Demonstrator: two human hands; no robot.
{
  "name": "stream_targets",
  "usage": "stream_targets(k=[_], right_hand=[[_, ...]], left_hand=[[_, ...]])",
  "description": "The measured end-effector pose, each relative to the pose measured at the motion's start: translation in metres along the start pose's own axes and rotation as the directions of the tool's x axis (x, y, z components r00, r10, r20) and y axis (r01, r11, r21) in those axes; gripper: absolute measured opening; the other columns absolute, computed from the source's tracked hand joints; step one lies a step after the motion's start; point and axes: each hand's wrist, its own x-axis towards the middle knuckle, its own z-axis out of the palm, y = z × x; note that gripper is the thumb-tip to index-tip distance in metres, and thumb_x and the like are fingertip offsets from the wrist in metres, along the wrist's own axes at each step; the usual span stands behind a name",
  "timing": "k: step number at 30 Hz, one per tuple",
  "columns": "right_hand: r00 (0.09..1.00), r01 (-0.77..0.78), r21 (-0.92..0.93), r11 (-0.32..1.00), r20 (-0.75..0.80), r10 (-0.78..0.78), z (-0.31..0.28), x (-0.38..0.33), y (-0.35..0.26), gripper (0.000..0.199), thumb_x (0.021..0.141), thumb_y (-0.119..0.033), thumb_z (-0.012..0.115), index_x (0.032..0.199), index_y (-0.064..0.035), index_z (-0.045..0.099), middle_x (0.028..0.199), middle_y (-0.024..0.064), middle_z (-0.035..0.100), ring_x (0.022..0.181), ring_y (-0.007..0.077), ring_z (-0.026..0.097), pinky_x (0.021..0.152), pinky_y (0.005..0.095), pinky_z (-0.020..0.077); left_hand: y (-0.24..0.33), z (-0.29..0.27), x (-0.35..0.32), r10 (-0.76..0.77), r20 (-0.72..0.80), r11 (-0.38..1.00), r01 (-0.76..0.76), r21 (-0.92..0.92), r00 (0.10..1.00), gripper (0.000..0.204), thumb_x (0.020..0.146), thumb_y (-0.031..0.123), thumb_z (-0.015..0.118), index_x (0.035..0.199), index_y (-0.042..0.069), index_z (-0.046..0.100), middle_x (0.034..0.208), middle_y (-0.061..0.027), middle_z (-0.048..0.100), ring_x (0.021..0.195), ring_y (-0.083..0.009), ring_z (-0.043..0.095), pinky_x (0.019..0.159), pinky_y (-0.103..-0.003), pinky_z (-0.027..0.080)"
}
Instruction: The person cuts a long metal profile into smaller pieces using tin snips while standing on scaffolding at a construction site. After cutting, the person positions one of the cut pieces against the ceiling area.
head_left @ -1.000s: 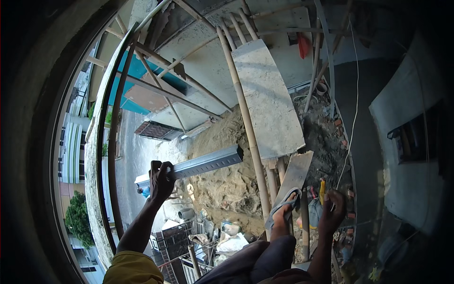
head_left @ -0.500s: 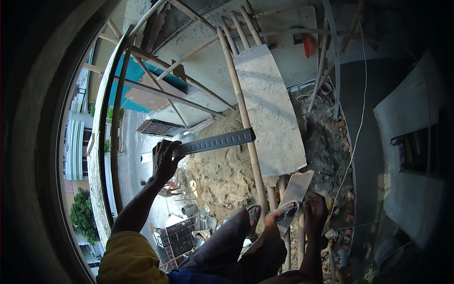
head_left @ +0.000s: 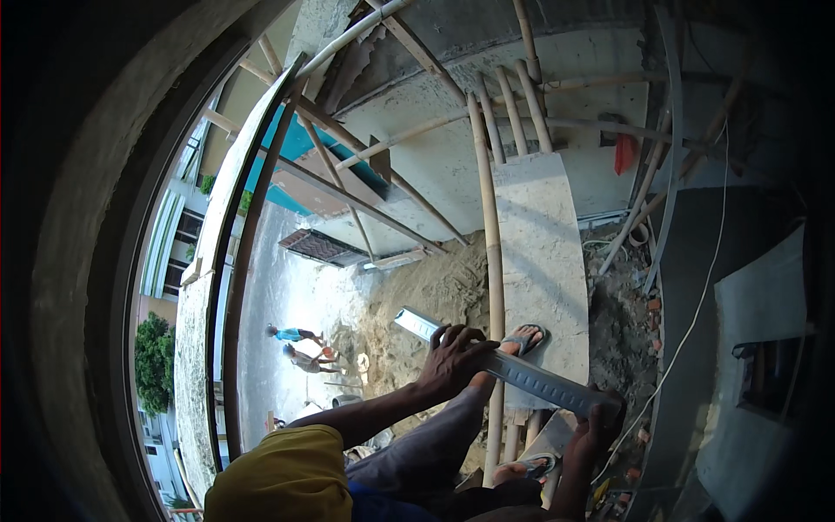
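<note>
A long grey metal bar (head_left: pixel 541 379) with a row of short raised or cut marks slants across in front of me. My left hand (head_left: pixel 454 358) is closed round it near its middle, and a bright end sticks out beyond the fingers. At the lower right end, my right hand (head_left: pixel 595 428) grips the bar with the fingers curled over it. Below it, one sandalled foot (head_left: pixel 522 339) stands on a pale board (head_left: pixel 544 261). The other foot (head_left: pixel 527 467) rests lower down, by a smaller plank piece, partly hidden by my right arm.
Bamboo poles (head_left: pixel 492 217) form scaffolding beside and under the board. Far below lie a sand heap (head_left: pixel 426 291) and rubble with bricks. Two people (head_left: pixel 300 348) are on the ground at the left. A thin cable (head_left: pixel 691 326) hangs at the right, near a grey wall.
The bar has swung down toward the lower right, and my right hand now grips its end. My left hand has moved right and down. One foot has stepped forward onto the board.
</note>
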Motion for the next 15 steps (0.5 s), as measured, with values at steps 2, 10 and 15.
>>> stream_targets(k=[2,10,15], right_hand=[[0.993,0.006,0.020,1.000,-0.115,-0.004,0.036,0.037,0.003,0.060,0.084,-0.024,0.072,0.132,-0.0041,0.042,0.124,0.0193,0.054,0.116,0.0303,0.055,0.091,0.0413,0.0481],[0.954,0.294,-0.149,0.944,0.101,-0.281,0.258,0.172,-0.005,0.060,0.082,-0.027,0.069,0.125,0.0055,0.042,0.122,0.0273,0.056,0.117,0.0358,0.056,0.100,0.0480,0.0426],[0.864,0.425,0.002,0.905,0.296,-0.407,0.393,0.230,-0.040,0.058,0.080,-0.020,0.066,0.128,0.0014,0.042,0.122,0.0238,0.059,0.119,0.0329,0.056,0.101,0.0463,0.0429]], left_hand=[[-0.002,-0.011,0.041,-0.220,-0.232,0.975,0.218,-0.036,0.947,0.078,0.074,0.026,0.077,0.141,0.014,0.039,0.136,-0.0167,0.037,0.127,-0.0355,0.035,0.106,-0.048,0.025],[-0.117,-0.110,0.235,-0.498,0.475,-0.382,0.308,-0.871,0.726,0.084,0.093,0.054,0.051,0.149,0.007,0.010,0.147,-0.0227,0.028,0.129,-0.0394,0.041,0.107,-0.051,0.035],[-0.190,-0.189,0.327,-0.543,0.362,-0.366,0.175,-0.914,0.757,0.049,0.093,0.035,0.059,0.121,0.000,0.041,0.117,-0.0187,0.048,0.109,-0.0310,0.055,0.102,-0.045,0.044]])
